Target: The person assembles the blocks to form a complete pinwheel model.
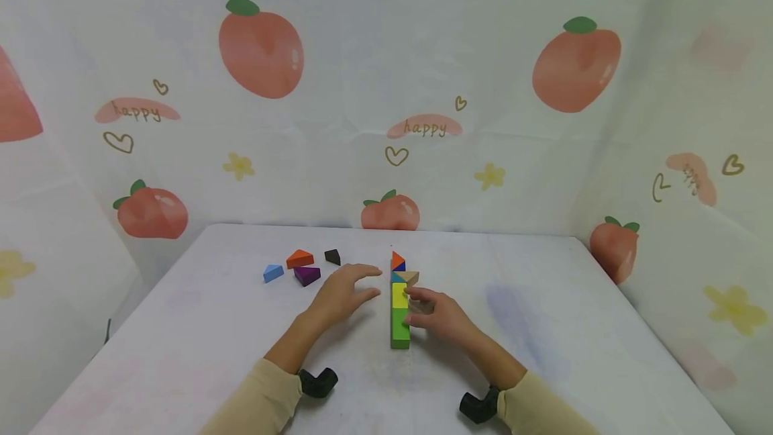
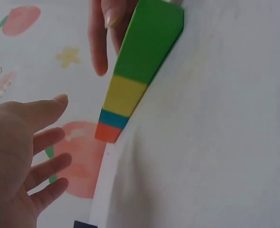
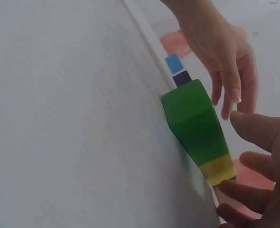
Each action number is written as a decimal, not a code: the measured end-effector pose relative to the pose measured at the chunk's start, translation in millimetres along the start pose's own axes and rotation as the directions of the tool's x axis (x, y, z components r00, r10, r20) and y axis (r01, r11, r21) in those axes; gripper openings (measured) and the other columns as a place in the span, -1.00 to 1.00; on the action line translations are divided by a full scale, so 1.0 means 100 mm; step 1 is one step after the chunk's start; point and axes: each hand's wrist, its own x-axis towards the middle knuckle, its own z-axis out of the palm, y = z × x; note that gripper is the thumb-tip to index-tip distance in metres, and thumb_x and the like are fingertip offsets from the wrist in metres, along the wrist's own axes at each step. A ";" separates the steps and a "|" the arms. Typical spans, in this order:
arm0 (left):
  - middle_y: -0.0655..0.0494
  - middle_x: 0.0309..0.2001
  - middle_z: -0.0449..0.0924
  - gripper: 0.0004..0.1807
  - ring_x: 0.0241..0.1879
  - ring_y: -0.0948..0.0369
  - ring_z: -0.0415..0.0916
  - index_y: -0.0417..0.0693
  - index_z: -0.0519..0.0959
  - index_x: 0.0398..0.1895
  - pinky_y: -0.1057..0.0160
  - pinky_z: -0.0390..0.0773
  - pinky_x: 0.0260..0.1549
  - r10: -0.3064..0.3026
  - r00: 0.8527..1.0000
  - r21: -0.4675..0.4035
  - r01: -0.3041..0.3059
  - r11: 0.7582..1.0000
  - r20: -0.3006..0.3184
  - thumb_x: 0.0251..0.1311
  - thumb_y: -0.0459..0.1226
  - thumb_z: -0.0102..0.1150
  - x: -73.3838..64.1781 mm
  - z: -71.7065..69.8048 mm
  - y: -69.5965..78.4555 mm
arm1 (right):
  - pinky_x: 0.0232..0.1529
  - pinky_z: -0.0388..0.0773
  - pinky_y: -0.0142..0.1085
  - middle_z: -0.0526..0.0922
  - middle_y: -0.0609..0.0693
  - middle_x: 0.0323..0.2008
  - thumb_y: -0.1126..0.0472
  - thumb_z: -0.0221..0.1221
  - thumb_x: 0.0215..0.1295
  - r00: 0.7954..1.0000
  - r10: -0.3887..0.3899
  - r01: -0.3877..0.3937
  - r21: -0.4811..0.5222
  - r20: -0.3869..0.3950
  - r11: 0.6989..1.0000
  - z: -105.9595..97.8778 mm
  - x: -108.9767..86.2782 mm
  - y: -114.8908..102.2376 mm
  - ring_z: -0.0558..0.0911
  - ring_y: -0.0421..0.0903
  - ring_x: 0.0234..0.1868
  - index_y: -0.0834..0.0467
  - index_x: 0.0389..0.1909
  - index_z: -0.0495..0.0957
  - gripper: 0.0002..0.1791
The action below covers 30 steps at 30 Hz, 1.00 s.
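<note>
A line of coloured wooden blocks lies on the table, running away from me. Nearest is a green block [image 1: 400,334], followed by a yellow block [image 1: 399,295]. Beyond these sit a blue triangle [image 1: 398,278], a tan triangle [image 1: 412,278], and an orange triangle [image 1: 396,259] against a dark blue one [image 1: 400,267]. My right hand [image 1: 443,315] is at the line's right side, fingers loosely bent by the yellow and green blocks; whether the fingertips touch them is unclear. On the left, my left hand [image 1: 344,293] hovers with spread, relaxed fingers, apart from the blocks and holding nothing.
Loose blocks lie at the back left: a light blue triangle [image 1: 274,273], an orange-red triangle [image 1: 299,259], a purple triangle [image 1: 307,276] and a black piece [image 1: 333,257]. The white-covered table [image 1: 507,267] ends at a fruit-printed curtain [image 1: 338,86].
</note>
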 end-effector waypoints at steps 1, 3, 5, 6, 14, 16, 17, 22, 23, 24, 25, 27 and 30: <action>0.22 0.16 0.56 -0.54 0.22 0.13 0.42 0.13 0.58 0.19 -0.02 0.42 0.17 0.006 1.000 0.017 -0.006 1.000 -0.017 0.21 -0.09 0.32 0.02 -0.01 -0.02 | 0.26 0.26 0.17 0.51 0.03 0.23 -0.01 0.38 0.15 1.000 0.002 -0.002 -0.004 0.006 1.000 0.00 -0.01 -0.01 0.37 0.10 0.32 0.02 0.27 0.49 -0.36; 0.20 0.14 0.57 -0.55 0.21 0.12 0.43 0.12 0.59 0.18 -0.02 0.42 0.16 0.011 0.999 0.038 -0.010 0.999 -0.041 0.20 -0.10 0.33 0.05 -0.05 -0.07 | 0.26 0.25 0.18 0.50 0.02 0.25 -0.01 0.38 0.15 1.000 0.000 0.001 -0.021 0.012 1.000 0.00 -0.02 -0.02 0.34 0.10 0.34 0.01 0.27 0.49 -0.37; 0.19 0.13 0.58 -0.56 0.21 0.12 0.44 0.12 0.60 0.17 -0.01 0.43 0.16 0.022 0.998 0.067 -0.018 0.998 -0.054 0.20 -0.11 0.33 0.09 -0.08 -0.12 | 0.26 0.25 0.19 0.48 0.03 0.26 0.00 0.38 0.15 1.000 -0.009 0.009 -0.033 0.020 0.999 0.01 -0.03 -0.02 0.33 0.12 0.34 0.01 0.26 0.50 -0.37; 0.19 0.13 0.59 -0.56 0.20 0.12 0.44 0.11 0.60 0.16 -0.01 0.43 0.16 0.029 0.998 0.088 -0.024 0.996 -0.059 0.20 -0.12 0.33 0.11 -0.10 -0.15 | 0.25 0.25 0.19 0.48 0.04 0.27 -0.01 0.38 0.15 1.000 -0.014 0.015 -0.041 0.024 0.999 0.01 -0.03 -0.02 0.32 0.13 0.35 0.01 0.26 0.50 -0.37; 0.11 0.11 0.60 -0.54 0.15 0.03 0.47 0.07 0.60 0.16 -0.10 0.42 0.13 0.051 0.996 0.213 -0.035 0.977 -0.073 0.16 -0.15 0.37 0.25 -0.25 -0.35 | 0.23 0.27 0.21 0.47 0.05 0.27 0.02 0.41 0.11 0.999 -0.037 0.039 -0.056 0.039 0.998 0.04 -0.04 -0.02 0.31 0.17 0.34 -0.03 0.24 0.53 -0.38; 0.10 0.12 0.60 -0.54 0.13 0.03 0.47 0.06 0.60 0.17 -0.10 0.41 0.13 0.058 0.997 0.253 -0.041 0.967 -0.059 0.16 -0.15 0.36 0.29 -0.28 -0.40 | 0.24 0.26 0.20 0.47 0.05 0.26 0.03 0.41 0.11 0.998 -0.049 0.051 -0.049 0.041 0.997 0.05 -0.05 -0.01 0.31 0.17 0.34 -0.02 0.23 0.53 -0.39; 0.10 0.12 0.60 -0.54 0.13 0.03 0.48 0.06 0.60 0.16 -0.09 0.41 0.14 0.061 0.997 0.274 -0.044 0.961 -0.051 0.16 -0.15 0.36 0.31 -0.29 -0.43 | 0.24 0.26 0.20 0.48 0.04 0.26 0.04 0.41 0.11 0.998 -0.057 0.059 -0.047 0.041 0.997 0.05 -0.05 -0.01 0.31 0.17 0.34 -0.01 0.22 0.54 -0.39; 0.08 0.08 0.62 -0.56 0.11 -0.01 0.49 0.03 0.63 0.13 -0.09 0.41 0.12 0.078 0.997 0.352 -0.067 0.934 -0.019 0.14 -0.17 0.38 0.40 -0.33 -0.57 | 0.25 0.25 0.18 0.50 0.05 0.24 0.04 0.40 0.13 0.994 -0.100 0.103 -0.045 0.049 0.994 0.06 -0.05 0.02 0.33 0.15 0.33 0.03 0.21 0.55 -0.41; 0.07 0.08 0.62 -0.56 0.11 -0.02 0.49 0.03 0.62 0.13 -0.09 0.41 0.12 0.073 0.997 0.361 -0.064 0.931 -0.012 0.15 -0.16 0.38 0.42 -0.33 -0.60 | 0.25 0.25 0.18 0.51 0.05 0.23 0.05 0.40 0.13 0.993 -0.109 0.111 -0.049 0.050 0.993 0.06 -0.05 0.03 0.34 0.14 0.32 0.04 0.21 0.55 -0.42; 0.06 0.09 0.62 -0.56 0.11 -0.03 0.49 0.03 0.62 0.13 -0.10 0.40 0.12 0.063 0.998 0.364 -0.056 0.930 -0.006 0.15 -0.16 0.38 0.43 -0.34 -0.62 | 0.25 0.25 0.17 0.51 0.06 0.23 0.05 0.40 0.13 0.992 -0.116 0.119 -0.052 0.051 0.992 0.06 -0.05 0.03 0.35 0.14 0.32 0.05 0.20 0.55 -0.42; 0.06 0.09 0.61 -0.56 0.11 -0.04 0.48 0.02 0.62 0.13 -0.10 0.39 0.13 0.051 0.999 0.367 -0.047 0.929 0.001 0.15 -0.17 0.37 0.45 -0.34 -0.64 | 0.26 0.26 0.17 0.51 0.06 0.22 0.05 0.40 0.13 0.991 -0.121 0.124 -0.056 0.051 0.991 0.06 -0.04 0.04 0.35 0.14 0.32 0.05 0.20 0.55 -0.42; 0.04 0.09 0.61 -0.55 0.11 -0.05 0.47 0.02 0.61 0.14 -0.11 0.37 0.13 0.033 0.999 0.375 -0.035 0.926 0.012 0.16 -0.16 0.36 0.47 -0.35 -0.68 | 0.26 0.26 0.16 0.52 0.04 0.21 0.04 0.40 0.13 0.991 -0.124 0.127 -0.065 0.049 0.990 0.06 -0.03 0.04 0.36 0.13 0.31 0.04 0.19 0.56 -0.43; 0.01 0.09 0.61 -0.54 0.11 -0.07 0.46 0.00 0.61 0.15 -0.12 0.36 0.13 0.003 1.000 0.374 -0.014 0.927 0.030 0.16 -0.16 0.36 0.48 -0.36 -0.72 | 0.26 0.26 0.15 0.53 0.03 0.20 0.05 0.40 0.13 0.991 -0.130 0.133 -0.068 0.045 0.989 0.05 -0.03 0.06 0.36 0.12 0.30 0.04 0.19 0.56 -0.43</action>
